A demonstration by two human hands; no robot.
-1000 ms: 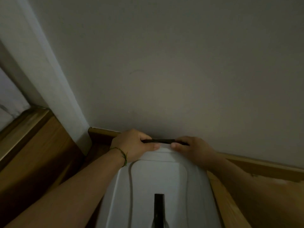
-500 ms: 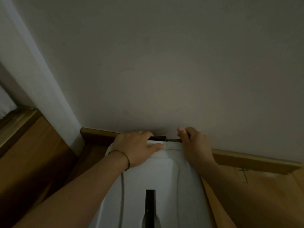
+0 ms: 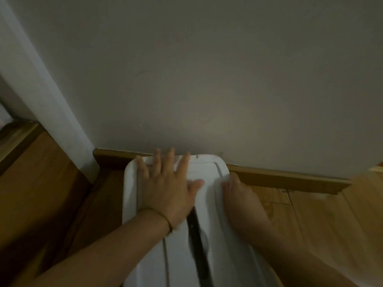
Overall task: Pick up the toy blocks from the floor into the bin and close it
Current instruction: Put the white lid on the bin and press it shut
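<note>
Lower centre of the frame: a white bin [image 3: 132,195] stands on the wooden floor [image 3: 321,224], its far end up against the wooden baseboard [image 3: 279,179] at the foot of a plain grey wall [image 3: 207,79]. The white lid [image 3: 207,170] sits on top of the bin and covers all of it that shows, so the contents cannot be seen. A dark narrow strip [image 3: 196,245] runs lengthwise down the middle of the lid toward the bottom edge of the frame. The left hand [image 3: 165,195] lies palm-down on the far left part of the lid, its fingers [image 3: 171,160] straight and spread apart, tips reaching the lid's far edge, thumb stretched out to the right across the surface. A thin dark cord [image 3: 165,220] circles the left wrist. The right hand [image 3: 240,195] is at the lid's right edge near the far corner; its fingers curl over that edge and hold it — the fingertips are hidden below the rim, and motion blur softens the outline. Both forearms enter from the bottom of the frame, one on each side of the bin. At the upper left a white door trim [image 3: 41,90] slants down to the floor — darker wood lies beyond it.
</note>
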